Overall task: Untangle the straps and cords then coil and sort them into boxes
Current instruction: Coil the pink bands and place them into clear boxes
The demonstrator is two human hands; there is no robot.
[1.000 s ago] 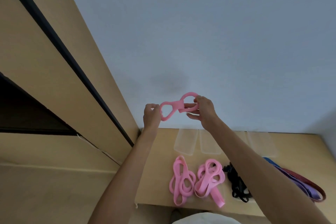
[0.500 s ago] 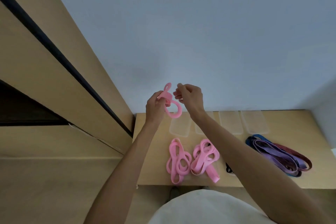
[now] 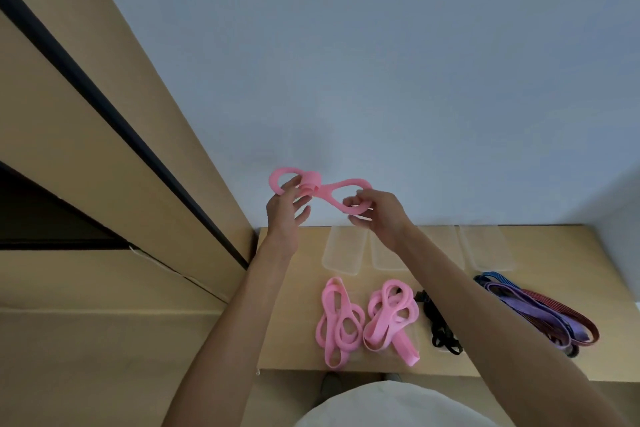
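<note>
Both hands pinching pink strap (image 3: 320,189) aloft, left hand (image 3: 285,206), right hand (image 3: 375,213), long axis left-right

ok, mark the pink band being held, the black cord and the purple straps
pink band (image 3: 341,188), head view, stretch between the hands
black cord (image 3: 439,326), head view, middle of the tangle
purple straps (image 3: 540,312), head view, middle of the bundle
</note>
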